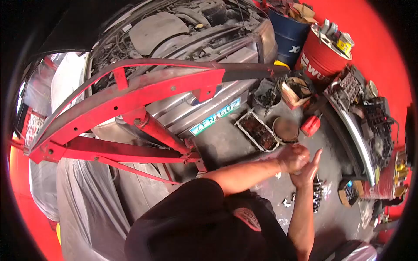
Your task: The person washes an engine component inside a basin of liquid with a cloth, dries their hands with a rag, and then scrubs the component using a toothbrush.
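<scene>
The round brown pan (pixel 286 129) rests on the floor (pixel 222 141), below and just past the left hand (pixel 292 157), which is nearer to it than the right hand (pixel 305 172). Being circular, it has no long axis and points nowhere. The left hand is curled and pressed against the right, which has one digit stretched out; I cannot tell whether anything sits between them. Right beside the pan, the rectangular tray (pixel 248 137) slants, its long axis running from the car bumper (pixel 226 71) toward the hands. A red container (pixel 311 125) lies on the pan's other side.
</scene>
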`<state>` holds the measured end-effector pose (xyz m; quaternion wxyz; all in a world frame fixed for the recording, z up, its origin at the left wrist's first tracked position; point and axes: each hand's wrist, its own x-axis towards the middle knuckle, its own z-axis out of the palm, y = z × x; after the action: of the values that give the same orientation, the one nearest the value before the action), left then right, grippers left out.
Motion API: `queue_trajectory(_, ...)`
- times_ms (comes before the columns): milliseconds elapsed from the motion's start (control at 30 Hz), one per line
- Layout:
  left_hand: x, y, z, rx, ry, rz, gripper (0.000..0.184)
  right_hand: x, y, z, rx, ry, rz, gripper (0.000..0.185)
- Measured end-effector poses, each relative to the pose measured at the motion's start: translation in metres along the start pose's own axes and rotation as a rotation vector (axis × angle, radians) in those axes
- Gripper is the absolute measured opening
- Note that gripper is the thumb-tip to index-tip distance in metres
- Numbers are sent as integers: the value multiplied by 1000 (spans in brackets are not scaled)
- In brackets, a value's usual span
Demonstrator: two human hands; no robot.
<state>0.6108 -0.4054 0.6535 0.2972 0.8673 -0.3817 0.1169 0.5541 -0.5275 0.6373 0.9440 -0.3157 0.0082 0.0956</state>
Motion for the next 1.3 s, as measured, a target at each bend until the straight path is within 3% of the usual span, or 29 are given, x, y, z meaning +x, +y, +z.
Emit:
queue_trajectory(33,11,-11,-40,81,-433,-5,25,-6,-3,61,225,95,162,103)
queue_trajectory(67,7,-33,-34,-286,-376,-417,23,-13,-4,69,132,183,229,104)
queue_trajectory(100,10,-50,-33,-637,-279,-805,22,-12,-4,67,233,17,215,102)
queue_trajectory(167,15,-18,-14,-543,342,-607,22,6,-16,60,263,-90,169,100)
queue_trajectory(200,12,-3,7,-323,260,-339,25,20,-18,42,215,-180,174,98)
queue_trajectory(267,35,58,58,434,761,-664,18,28,-26,47,139,-157,223,94)
queue_trajectory(333,19,34,13,95,707,-501,18,35,-21,35,76,-84,312,94)
queue_trajectory(367,-12,1,-7,-193,411,-295,19,37,-12,28,41,-20,381,95)
queue_trajectory(400,-29,-8,-19,-193,380,-447,21,30,-2,49,138,-47,463,99)
queue_trajectory(433,-44,-16,-30,-190,341,-602,24,28,6,59,199,-276,596,105)
queue_trajectory(467,-59,-25,-42,-186,295,-752,27,23,8,74,143,-261,657,103)
queue_trajectory(500,-67,-14,-48,-426,390,-970,31,21,13,86,88,-247,703,101)
queue_trajectory(533,-73,17,-43,-78,436,-939,35,29,17,87,88,-124,803,106)
queue_trajectory(567,-80,28,-32,-140,542,-805,43,32,35,91,-86,-385,778,109)
queue_trajectory(633,-96,51,-10,-263,701,-510,65,48,61,90,-86,-367,871,112)
queue_trajectory(700,-135,33,-23,67,530,-698,52,29,82,115,-186,-193,978,109)
queue_trajectory(767,-181,14,-47,211,239,-910,31,33,93,100,-161,-268,1158,110)
queue_trajectory(800,-235,8,-53,213,659,-741,26,1,109,129,-160,-284,1249,111)
queue_trajectory(833,-270,6,-66,241,688,-1048,26,-15,124,131,6,-477,1302,108)
queue_trajectory(867,-299,7,-76,258,718,-1373,27,-33,134,142,-70,-552,1281,104)
queue_trajectory(900,-321,-6,-66,372,1124,-1366,30,-46,142,152,-151,-627,1282,99)
queue_trajectory(933,-332,6,-88,70,1296,-1492,29,-50,160,148,-300,-621,1192,85)
queue_trajectory(967,-339,17,-109,-244,1464,-1573,29,-56,183,141,-768,-758,906,68)
queue_trajectory(1033,-318,21,-101,-306,1529,-1350,24,-51,223,127,-1380,-980,466,63)
queue_trajectory(1067,-321,8,-84,-322,1268,-1105,36,-47,238,127,-1472,-1104,327,61)
queue_trajectory(1100,-309,56,-102,-44,1075,-1364,46,-47,254,134,-1511,-1208,215,58)
queue_trajectory(1167,-317,32,-78,141,1155,-1402,63,-54,280,153,-1550,-1403,69,53)
queue_trajectory(1267,-362,84,-132,-80,1373,-1661,63,-82,313,184,-1546,-1697,-30,46)
queue_trajectory(1300,-383,83,-130,-111,1327,-1766,52,-95,323,194,-1523,-1796,-50,44)
